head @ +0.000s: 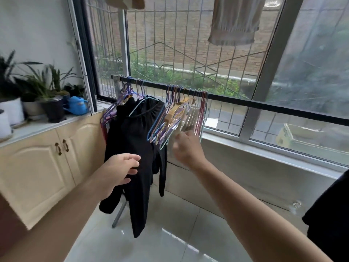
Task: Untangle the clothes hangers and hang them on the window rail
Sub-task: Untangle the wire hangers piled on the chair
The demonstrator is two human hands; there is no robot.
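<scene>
Hangers are your whole concern, so read the rail from nine o'clock across. Your left hand [122, 170] floats in front of the black garment [132, 148], fingers loosely curled and holding nothing; whether it brushes the cloth you cannot tell. That garment hangs limp from a pale blue hanger [139, 104] beside a small purple cluster [113, 108] at the rail's left end. It will be soft and floppy, so you should lift it by the hanger, not the fabric.

Toward three o'clock, the main bunch of hangers [179, 114] dangles from the window rail [264, 105], hooks crowded together, frames fanned and overlapping. Thin coated wire, likely light, springy and prone to snagging; a wooden hanger [175, 110] sits among them, stiffer and heavier. Your right hand [186, 146] reaches to the bunch's lower edge, blurred, so its grip cannot be told. You should probably take one hanger at the neck just below its hook and slide it along the rail.
</scene>
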